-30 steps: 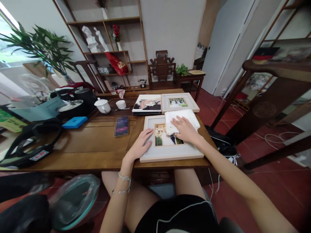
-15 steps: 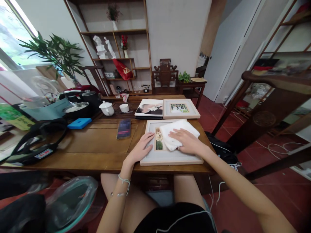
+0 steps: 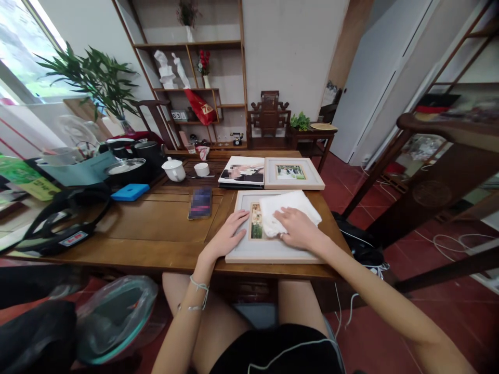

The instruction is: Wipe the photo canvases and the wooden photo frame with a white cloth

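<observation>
A light-wood picture frame [image 3: 237, 249] lies flat near the table's front edge, its small photo [image 3: 256, 228] partly hidden by a folded white cloth [image 3: 300, 205]. My right hand [image 3: 298, 226] presses on the cloth from above, fingers bent over it and the thumb at its near edge. Across the frame's left border rests my left hand [image 3: 230, 234], its fingers stretched out and the thumb apart. This hand holds the frame in no visible grip.
Behind lie a second frame [image 3: 315, 179] and a photo album [image 3: 242, 171]. A phone [image 3: 200, 202], a white lidded cup [image 3: 173, 170], a small bowl [image 3: 201, 169], a blue box [image 3: 130, 192] and a black headset [image 3: 93, 223] are leftward. A lined bin [image 3: 117, 317] stands below the table.
The camera view has shifted slightly. My right hand stays on the cloth with its thumb now drawn out at the near edge. My left hand keeps its place on the frame.
</observation>
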Motion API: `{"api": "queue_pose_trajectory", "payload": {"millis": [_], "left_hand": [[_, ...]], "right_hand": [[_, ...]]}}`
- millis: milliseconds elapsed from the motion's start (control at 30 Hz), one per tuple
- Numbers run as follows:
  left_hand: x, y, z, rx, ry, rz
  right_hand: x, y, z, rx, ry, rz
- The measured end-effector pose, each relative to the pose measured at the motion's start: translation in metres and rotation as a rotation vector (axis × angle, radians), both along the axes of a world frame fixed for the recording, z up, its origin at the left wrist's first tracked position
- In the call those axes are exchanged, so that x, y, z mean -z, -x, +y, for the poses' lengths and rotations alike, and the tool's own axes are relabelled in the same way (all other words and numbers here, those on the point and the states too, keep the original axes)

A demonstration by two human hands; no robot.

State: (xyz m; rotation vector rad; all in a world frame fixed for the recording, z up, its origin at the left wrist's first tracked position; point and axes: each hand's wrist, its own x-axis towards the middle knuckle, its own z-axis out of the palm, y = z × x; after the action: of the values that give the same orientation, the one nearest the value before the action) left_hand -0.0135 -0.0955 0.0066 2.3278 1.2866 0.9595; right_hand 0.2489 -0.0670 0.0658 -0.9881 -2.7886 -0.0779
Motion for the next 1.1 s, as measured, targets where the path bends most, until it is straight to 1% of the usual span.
{"api": "queue_pose_trajectory", "payload": {"millis": [133,200,233,267,333,433,500,567,633,733,800,867,1000,1100], "left_hand": [[0.000,0.000,0.001,0.012,-0.020,0.002],[0.000,0.000,0.001,0.010,-0.012,0.010],[0.000,0.000,0.001,0.008,-0.005,0.012],[0.000,0.000,0.001,0.004,0.003,0.013],[0.001,0.000,0.001,-0.005,0.016,0.010],[0.000,0.000,0.001,-0.007,0.025,0.014],[0.000,0.000,0.001,-0.002,0.033,0.024],[-0.001,0.000,0.000,-0.002,0.042,0.031],[-0.002,0.000,-0.001,-0.002,0.045,0.033],[-0.003,-0.001,-0.001,-0.003,0.047,0.030],[-0.003,-0.001,-0.001,-0.012,0.054,0.030],[-0.003,-0.001,-0.001,-0.019,0.057,0.030],[-0.003,-0.002,-0.001,-0.019,0.046,0.036],[-0.002,-0.002,-0.001,-0.019,0.041,0.036]], "right_hand": [[-0.005,0.000,-0.043,-0.114,0.053,-0.051],[-0.005,-0.001,-0.053,-0.127,0.038,-0.062],[-0.004,-0.002,-0.053,-0.119,0.024,-0.067],[-0.003,-0.002,-0.050,-0.103,0.008,-0.073],[0.001,-0.003,-0.036,-0.034,-0.032,-0.084],[0.006,-0.007,-0.001,0.110,-0.100,-0.083],[0.007,-0.012,0.023,0.167,-0.151,-0.055],[0.006,-0.018,0.044,0.204,-0.206,0.009],[0.003,-0.022,0.057,0.227,-0.236,0.069],[0.001,-0.021,0.062,0.198,-0.173,0.035],[-0.001,-0.016,0.055,0.162,-0.105,-0.040],[-0.003,-0.011,0.040,0.149,-0.063,-0.088],[-0.014,-0.003,-0.006,0.123,-0.002,-0.121],[-0.026,0.000,-0.041,0.054,0.072,-0.172]]}}
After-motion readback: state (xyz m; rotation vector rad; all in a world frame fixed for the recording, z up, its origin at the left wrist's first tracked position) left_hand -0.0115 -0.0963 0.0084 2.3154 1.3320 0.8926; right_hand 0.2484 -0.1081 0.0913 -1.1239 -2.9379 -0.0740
